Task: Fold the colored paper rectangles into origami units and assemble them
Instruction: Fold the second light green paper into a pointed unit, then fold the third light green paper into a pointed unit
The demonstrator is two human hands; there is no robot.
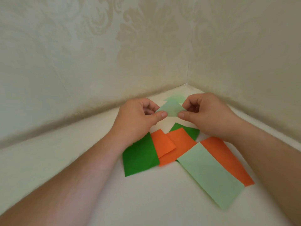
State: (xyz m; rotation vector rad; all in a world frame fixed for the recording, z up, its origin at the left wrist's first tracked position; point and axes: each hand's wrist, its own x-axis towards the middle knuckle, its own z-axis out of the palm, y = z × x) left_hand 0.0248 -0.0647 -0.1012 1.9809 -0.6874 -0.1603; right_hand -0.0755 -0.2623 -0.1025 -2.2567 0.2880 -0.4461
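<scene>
Up near the corner, a pale green fold [171, 109] is held in the air between two hands. It is a small piece of paper, bent into a pointy shape. The left hand [138, 118] pinches its left end with thumb and curled fingers. The right hand [203, 115] pinches its right end the same way. Just behind it, another bit of pale green paper [176, 97] pokes up; I cannot tell if it is part of the same piece.

Below the hands, more papers lie flat on the white table [65, 160]. A dark green sheet [140, 158] lies on the left, partly under the left wrist. Next to it is an orange sheet [162, 144] with one curled edge, and it lies on top of a second orange sheet [177, 144]. A dark green corner [190, 130] sticks out behind those. On the right, a long pale green strip [210, 175] lies across a long orange strip [228, 159]. The papers overlap each other in a loose pile.

Both arms are bare and reach in from the bottom. Cream walls [81, 54] with a swirly pattern meet behind the table.
</scene>
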